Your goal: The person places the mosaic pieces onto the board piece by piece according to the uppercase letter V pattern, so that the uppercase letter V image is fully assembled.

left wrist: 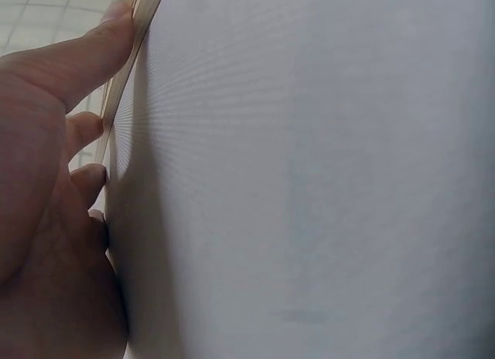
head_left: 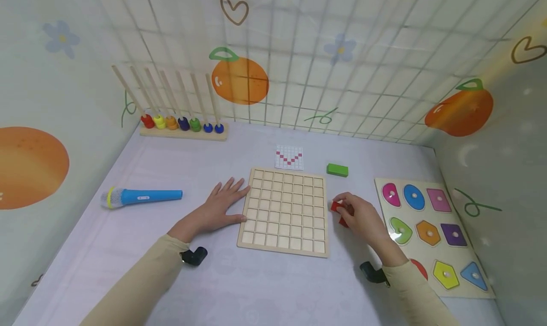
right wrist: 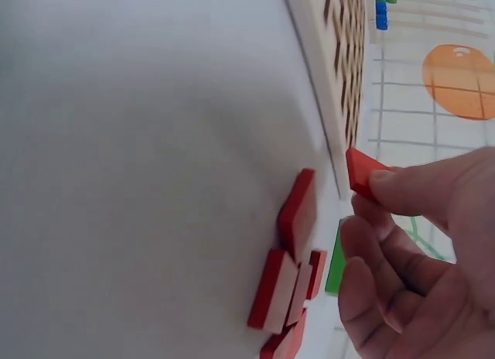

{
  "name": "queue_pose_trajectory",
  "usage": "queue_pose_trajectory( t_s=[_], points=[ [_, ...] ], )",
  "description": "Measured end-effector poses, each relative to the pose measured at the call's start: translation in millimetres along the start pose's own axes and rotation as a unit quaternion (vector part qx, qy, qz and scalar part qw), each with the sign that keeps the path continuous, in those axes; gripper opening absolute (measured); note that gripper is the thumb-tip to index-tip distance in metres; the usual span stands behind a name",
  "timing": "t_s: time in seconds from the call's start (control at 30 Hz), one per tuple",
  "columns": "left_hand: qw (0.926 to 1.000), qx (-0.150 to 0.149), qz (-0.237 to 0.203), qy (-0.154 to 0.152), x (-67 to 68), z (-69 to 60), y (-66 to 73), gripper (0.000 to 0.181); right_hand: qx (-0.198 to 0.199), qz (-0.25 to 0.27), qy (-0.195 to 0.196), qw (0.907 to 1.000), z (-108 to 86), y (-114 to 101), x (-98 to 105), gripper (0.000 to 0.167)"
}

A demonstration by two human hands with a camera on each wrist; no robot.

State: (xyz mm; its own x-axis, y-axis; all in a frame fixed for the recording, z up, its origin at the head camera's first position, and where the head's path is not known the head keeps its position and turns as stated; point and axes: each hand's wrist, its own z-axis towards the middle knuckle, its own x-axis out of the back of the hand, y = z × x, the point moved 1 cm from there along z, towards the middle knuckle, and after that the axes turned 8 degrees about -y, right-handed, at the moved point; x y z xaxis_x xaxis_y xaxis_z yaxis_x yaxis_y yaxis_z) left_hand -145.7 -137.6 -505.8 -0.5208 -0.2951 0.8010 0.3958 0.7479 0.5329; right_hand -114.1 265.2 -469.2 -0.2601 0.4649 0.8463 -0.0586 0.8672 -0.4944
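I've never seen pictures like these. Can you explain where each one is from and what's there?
No machine works here, just a person's left hand and right hand. The wide picture looks down from the head; the two close ones look from the wrists. On the white tabletop are a wooden grid board, a pattern card, a green block, a toy microphone, a knobbed shape puzzle and a peg stand with colored beads. The left hand is spread, touching the board's edge. The right hand pinches a red tile; more red tiles lie nearby.
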Motion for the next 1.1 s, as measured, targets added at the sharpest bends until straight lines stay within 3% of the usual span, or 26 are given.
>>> queue_pose_trajectory(
  t_s=[0.6,1.1],
  points=[
    [1.0000,-0.003,-0.006,0.004,0.3,0.0,0.6,0.087,0.079,0.068,-0.015,0.9944,-3.3,-29,-5,0.024],
    [0.9998,0.012,-0.017,0.003,-0.1,1.0,3.1,0.089,0.077,0.087,-0.043,0.9923,-3.4,-49,-20,0.024]
  ],
)
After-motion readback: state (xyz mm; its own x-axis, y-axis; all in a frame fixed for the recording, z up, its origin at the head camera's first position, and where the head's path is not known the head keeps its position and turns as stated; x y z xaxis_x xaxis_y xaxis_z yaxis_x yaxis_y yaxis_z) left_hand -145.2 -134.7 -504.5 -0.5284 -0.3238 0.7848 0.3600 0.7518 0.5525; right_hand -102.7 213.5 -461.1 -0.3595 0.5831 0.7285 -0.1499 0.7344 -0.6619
